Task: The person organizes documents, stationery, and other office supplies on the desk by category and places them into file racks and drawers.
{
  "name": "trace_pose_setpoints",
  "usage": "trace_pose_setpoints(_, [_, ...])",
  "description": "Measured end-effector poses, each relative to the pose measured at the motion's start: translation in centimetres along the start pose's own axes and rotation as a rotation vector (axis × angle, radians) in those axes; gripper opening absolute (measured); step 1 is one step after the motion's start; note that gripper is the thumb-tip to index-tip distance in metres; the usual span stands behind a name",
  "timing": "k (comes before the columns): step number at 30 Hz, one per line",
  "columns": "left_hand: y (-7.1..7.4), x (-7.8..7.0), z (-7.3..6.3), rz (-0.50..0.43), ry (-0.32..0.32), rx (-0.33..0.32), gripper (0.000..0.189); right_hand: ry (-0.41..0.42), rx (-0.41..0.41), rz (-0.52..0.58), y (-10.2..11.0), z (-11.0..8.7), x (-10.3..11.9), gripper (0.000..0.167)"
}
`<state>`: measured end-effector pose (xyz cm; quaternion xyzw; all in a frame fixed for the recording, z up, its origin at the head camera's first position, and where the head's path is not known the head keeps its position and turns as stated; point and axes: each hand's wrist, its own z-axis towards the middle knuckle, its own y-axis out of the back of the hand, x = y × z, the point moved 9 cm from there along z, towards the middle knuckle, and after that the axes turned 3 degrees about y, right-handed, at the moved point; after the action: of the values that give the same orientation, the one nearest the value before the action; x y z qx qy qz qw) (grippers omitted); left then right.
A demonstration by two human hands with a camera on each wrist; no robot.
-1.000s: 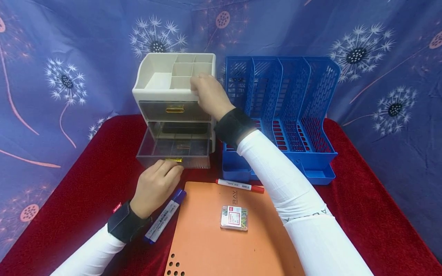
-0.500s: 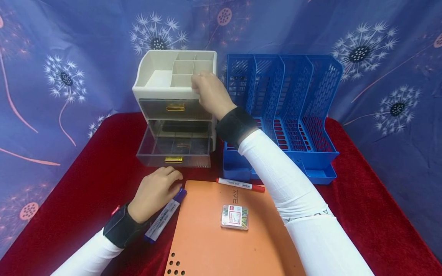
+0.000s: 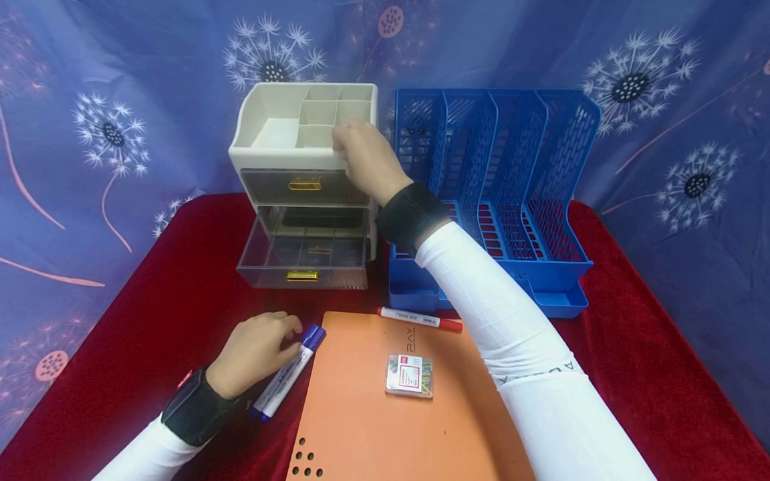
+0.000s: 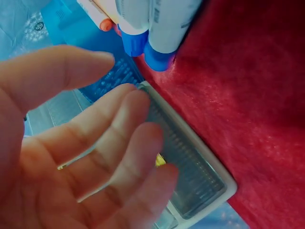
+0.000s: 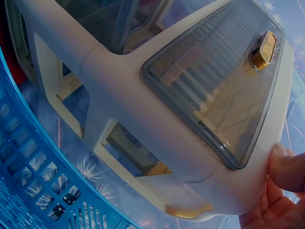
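Observation:
A white desktop organizer stands at the back, its upper drawer pushed in and its lower clear drawer pulled out. My right hand grips the organizer's top front rim at the right corner; the right wrist view shows the thumb on the front face and fingers behind the rim. In front of the lower drawer, my left hand hovers with loosely bent fingers and holds nothing. Two blue-capped markers lie side by side on the red cloth just right of it, partly hidden by the hand.
A blue file rack stands close to the organizer's right. An orange board lies in front, bearing a red-capped marker and a small clear box of colourful pieces. Red cloth covers the table; a patterned blue curtain hangs behind.
My left hand has moved away from the lower drawer's gold handle, toward me and to the left. The lower drawer stays out, and my right hand keeps its place on the rim.

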<state>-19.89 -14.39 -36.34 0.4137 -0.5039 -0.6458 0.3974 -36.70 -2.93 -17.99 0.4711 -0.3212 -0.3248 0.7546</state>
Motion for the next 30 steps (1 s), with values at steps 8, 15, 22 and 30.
trace_pose_setpoints(8, [-1.2,0.6,-0.5,-0.05,0.042,0.089,0.018,0.002,0.001,-0.006,0.1,0.1,0.1,0.019])
trace_pose_setpoints(15, [-1.7,0.6,-0.7,-0.061,0.034,0.109,0.013,-0.004,0.003,-0.005,0.0,0.1,0.0,0.019])
trace_pose_setpoints(22, [-2.2,0.8,-0.8,-0.079,0.062,0.159,0.013,0.002,0.0,-0.017,0.0,0.1,0.1,0.018])
trace_pose_setpoints(30, [-2.5,0.9,-0.9,-0.121,0.086,0.2,0.011,-0.01,0.009,-0.013,-0.1,0.1,0.0,0.019])
